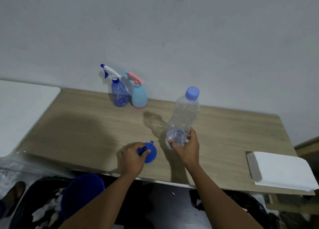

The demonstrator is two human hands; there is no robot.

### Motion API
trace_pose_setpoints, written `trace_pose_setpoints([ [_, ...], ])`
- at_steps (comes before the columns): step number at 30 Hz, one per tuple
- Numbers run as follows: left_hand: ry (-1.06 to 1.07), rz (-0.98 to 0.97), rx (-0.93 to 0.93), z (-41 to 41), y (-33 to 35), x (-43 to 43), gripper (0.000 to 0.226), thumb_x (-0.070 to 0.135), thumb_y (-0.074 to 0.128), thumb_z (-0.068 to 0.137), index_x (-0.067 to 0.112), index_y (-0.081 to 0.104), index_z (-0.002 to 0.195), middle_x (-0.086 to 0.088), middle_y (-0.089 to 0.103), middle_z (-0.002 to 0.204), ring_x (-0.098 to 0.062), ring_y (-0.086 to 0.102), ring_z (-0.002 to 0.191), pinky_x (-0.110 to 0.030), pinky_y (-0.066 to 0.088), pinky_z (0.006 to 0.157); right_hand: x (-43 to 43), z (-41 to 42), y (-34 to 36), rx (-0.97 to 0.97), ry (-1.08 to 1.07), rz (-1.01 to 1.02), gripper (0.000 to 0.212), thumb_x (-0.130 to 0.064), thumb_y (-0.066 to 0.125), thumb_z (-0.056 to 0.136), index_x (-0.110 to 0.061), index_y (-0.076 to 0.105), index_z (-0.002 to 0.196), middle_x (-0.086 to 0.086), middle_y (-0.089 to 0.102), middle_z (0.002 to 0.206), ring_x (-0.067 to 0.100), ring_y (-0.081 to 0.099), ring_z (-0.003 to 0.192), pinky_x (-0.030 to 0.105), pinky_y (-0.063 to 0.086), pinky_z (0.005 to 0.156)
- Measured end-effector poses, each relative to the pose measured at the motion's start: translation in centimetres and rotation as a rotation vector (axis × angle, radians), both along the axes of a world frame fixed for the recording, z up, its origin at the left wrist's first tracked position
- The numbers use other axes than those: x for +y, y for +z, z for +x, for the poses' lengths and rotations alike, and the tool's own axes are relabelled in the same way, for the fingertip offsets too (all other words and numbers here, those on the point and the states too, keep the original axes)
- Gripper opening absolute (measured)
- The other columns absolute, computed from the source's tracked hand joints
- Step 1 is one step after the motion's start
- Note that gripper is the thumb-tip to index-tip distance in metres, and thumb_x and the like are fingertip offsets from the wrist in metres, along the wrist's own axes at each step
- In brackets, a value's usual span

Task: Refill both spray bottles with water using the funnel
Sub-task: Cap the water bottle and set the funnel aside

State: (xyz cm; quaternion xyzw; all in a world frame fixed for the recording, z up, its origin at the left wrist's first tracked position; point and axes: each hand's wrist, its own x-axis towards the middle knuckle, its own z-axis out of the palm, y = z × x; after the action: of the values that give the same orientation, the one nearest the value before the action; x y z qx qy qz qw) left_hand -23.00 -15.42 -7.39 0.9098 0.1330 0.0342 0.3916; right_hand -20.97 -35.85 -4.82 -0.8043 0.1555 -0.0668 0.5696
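Observation:
Two spray bottles stand side by side at the back of the wooden table (86,125), against the wall: a clear blue one (120,94) with a white and blue trigger head, and a light blue one (139,96) with a pink head. My left hand (132,157) grips the spout of a blue funnel (150,152) that lies mouth-down near the front edge. My right hand (185,148) holds the base of a clear water bottle (183,118) with a blue cap, tilted slightly and just above the table.
A stack of white napkins (281,171) lies at the table's front right corner. A white surface (22,111) adjoins the table on the left. Below the front edge stands a blue bucket (82,192) among dark bags.

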Motion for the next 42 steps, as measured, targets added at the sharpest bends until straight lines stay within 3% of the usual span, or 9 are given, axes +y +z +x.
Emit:
trace_pose_setpoints([
  [3, -0.041, -0.029, -0.075, 2.5, 1.3, 0.2, 0.02, 0.02, 0.087, 0.07, 0.018, 0.077, 0.086, 0.0, 0.073, 0.099, -0.019, 0.066, 0.094, -0.024, 0.044, 0.085, 0.5, 1.5, 0.7, -0.035, -0.028, -0.023, 0.077, -0.026, 0.092, 0.062, -0.028, 0.051, 0.127, -0.009, 0.064, 0.114, 0.002, 0.062, 0.1, 0.038, 0.057, 0.086],
  [7, -0.123, -0.022, -0.1, 9.3, 3.1, 0.0, 0.023, 0.017, 0.081, 0.076, 0.013, 0.076, 0.098, -0.007, 0.072, 0.1, -0.028, 0.066, 0.093, -0.032, 0.047, 0.082, 0.9, 6.1, 1.9, -0.105, -0.047, -0.028, 0.081, -0.033, 0.094, 0.059, -0.027, 0.051, 0.128, -0.005, 0.059, 0.122, 0.008, 0.06, 0.108, 0.043, 0.058, 0.088],
  [12, -0.204, -0.02, -0.107, 17.6, 4.2, -1.3, 0.028, 0.015, 0.073, 0.085, 0.012, 0.072, 0.112, -0.009, 0.068, 0.112, -0.027, 0.063, 0.102, -0.025, 0.042, 0.087, 1.1, 12.3, 2.1, -0.155, -0.048, -0.037, 0.078, -0.032, 0.092, 0.061, -0.028, 0.051, 0.128, -0.007, 0.056, 0.124, 0.011, 0.06, 0.111, 0.044, 0.057, 0.09],
  [22, -0.226, 0.014, -0.074, 22.9, 2.4, -2.6, 0.045, 0.011, 0.064, 0.09, 0.02, 0.055, 0.133, -0.002, 0.068, 0.122, -0.023, 0.062, 0.111, -0.035, 0.048, 0.096, 1.4, 17.5, -0.5, -0.129, -0.035, -0.077, 0.089, -0.026, 0.091, 0.066, -0.02, 0.045, 0.142, -0.007, 0.056, 0.134, 0.01, 0.056, 0.116, 0.006, 0.044, 0.083],
  [29, -0.161, -0.041, -0.04, 23.6, 1.5, -3.4, 0.039, 0.008, 0.068, 0.087, 0.017, 0.061, 0.124, -0.002, 0.07, 0.117, -0.024, 0.064, 0.108, -0.036, 0.051, 0.092, 0.9, 18.4, -1.4, -0.134, -0.042, -0.06, 0.089, -0.023, 0.09, 0.067, -0.017, 0.043, 0.143, -0.008, 0.055, 0.132, 0.01, 0.055, 0.118, 0.011, 0.046, 0.092],
  [32, -0.143, -0.054, -0.036, 23.6, 1.3, -3.6, 0.035, 0.011, 0.07, 0.086, 0.014, 0.063, 0.121, -0.005, 0.07, 0.116, -0.025, 0.064, 0.107, -0.035, 0.049, 0.091, 0.7, 18.5, -1.7, -0.121, -0.038, -0.045, 0.089, -0.026, 0.089, 0.068, -0.018, 0.041, 0.142, -0.008, 0.055, 0.132, 0.013, 0.056, 0.119, 0.024, 0.052, 0.095],
  [36, -0.126, -0.042, -0.017, 23.4, 0.9, -3.5, 0.035, 0.014, 0.07, 0.088, 0.015, 0.063, 0.122, -0.005, 0.069, 0.118, -0.027, 0.063, 0.108, -0.033, 0.046, 0.089, 0.4, 18.5, -2.3, -0.116, -0.019, -0.032, 0.089, -0.019, 0.088, 0.074, -0.015, 0.036, 0.146, -0.021, 0.05, 0.126, 0.006, 0.053, 0.118, 0.01, 0.048, 0.09],
  [39, -0.129, 0.008, -0.008, 22.8, 1.2, -3.6, 0.038, 0.016, 0.066, 0.091, 0.018, 0.06, 0.128, -0.005, 0.067, 0.122, -0.026, 0.061, 0.111, -0.028, 0.041, 0.086, 0.3, 18.5, -2.3, -0.108, -0.01, -0.03, 0.09, -0.021, 0.087, 0.074, -0.015, 0.035, 0.148, -0.014, 0.05, 0.13, 0.006, 0.051, 0.118, 0.0, 0.043, 0.083],
  [42, -0.142, -0.024, -0.023, 22.3, 1.2, -3.7, 0.05, 0.013, 0.063, 0.092, 0.016, 0.052, 0.14, -0.007, 0.06, 0.135, -0.027, 0.055, 0.123, -0.031, 0.038, 0.099, 0.4, 18.4, -2.1, -0.081, 0.001, -0.036, 0.102, -0.032, 0.088, 0.072, -0.019, 0.028, 0.153, -0.006, 0.049, 0.144, 0.015, 0.05, 0.129, 0.018, 0.048, 0.096],
])
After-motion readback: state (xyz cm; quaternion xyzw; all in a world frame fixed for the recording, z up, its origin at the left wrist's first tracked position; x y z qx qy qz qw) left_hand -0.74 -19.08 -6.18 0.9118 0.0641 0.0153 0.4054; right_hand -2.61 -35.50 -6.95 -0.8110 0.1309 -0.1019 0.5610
